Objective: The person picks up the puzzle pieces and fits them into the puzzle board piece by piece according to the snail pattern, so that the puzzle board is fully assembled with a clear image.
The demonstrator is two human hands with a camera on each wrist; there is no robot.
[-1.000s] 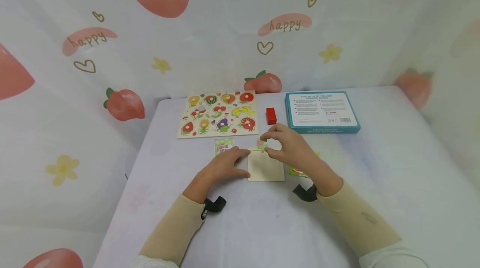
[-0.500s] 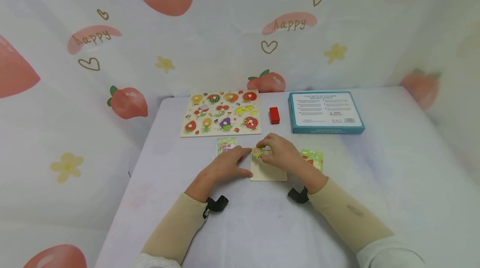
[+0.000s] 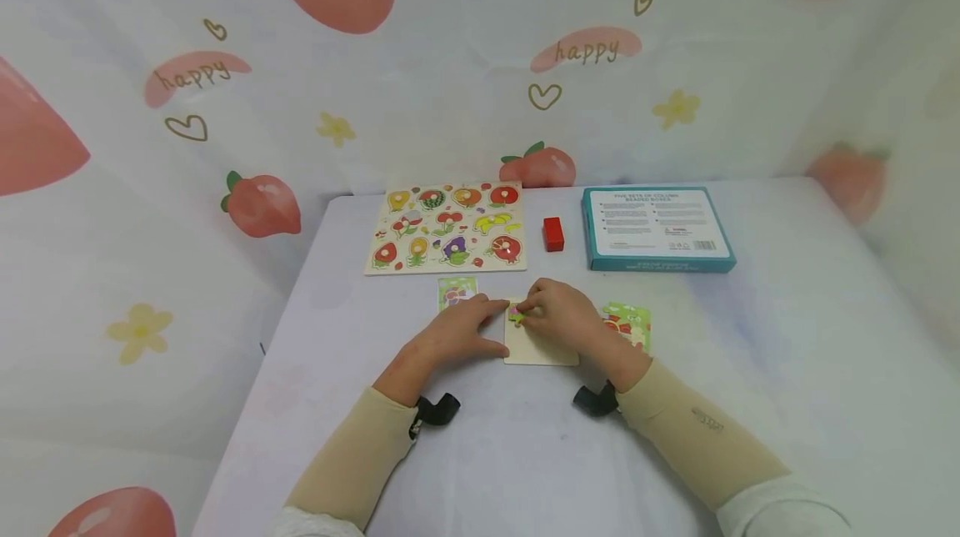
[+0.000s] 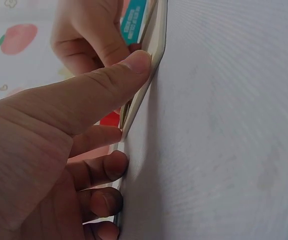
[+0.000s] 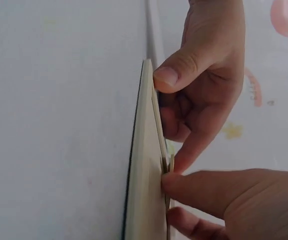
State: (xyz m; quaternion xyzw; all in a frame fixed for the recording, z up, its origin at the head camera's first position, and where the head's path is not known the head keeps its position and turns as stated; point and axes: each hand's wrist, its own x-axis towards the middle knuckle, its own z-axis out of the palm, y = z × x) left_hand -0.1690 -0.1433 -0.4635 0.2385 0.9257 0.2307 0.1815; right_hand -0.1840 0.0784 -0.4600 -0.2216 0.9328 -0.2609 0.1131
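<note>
A square, pale wooden puzzle board (image 3: 546, 352) lies flat on the white cloth between the hands. My left hand (image 3: 457, 330) holds it at its left edge, thumb at the near corner and index finger at the far corner. My right hand (image 3: 561, 318) pinches a small green and pink jigsaw piece (image 3: 514, 314) over the board's far left corner. In the right wrist view, the piece (image 5: 171, 164) stands slightly tilted above the board (image 5: 146, 165); whether it touches the board's recess is hard to tell. Green jigsaw pieces (image 3: 637, 322) lie partly hidden beside the right hand.
Beyond the left hand lies another green printed piece (image 3: 454, 287). A fruit peg puzzle (image 3: 446, 228) is at the back left, a red block (image 3: 553, 234) sits to its right, and a teal-edged box (image 3: 660, 228) lies at the back right. A printed cloth wall stands behind.
My right hand has brought the jigsaw piece down and left, from above the board's far edge to its far left corner. The left hand keeps its hold on the board.
</note>
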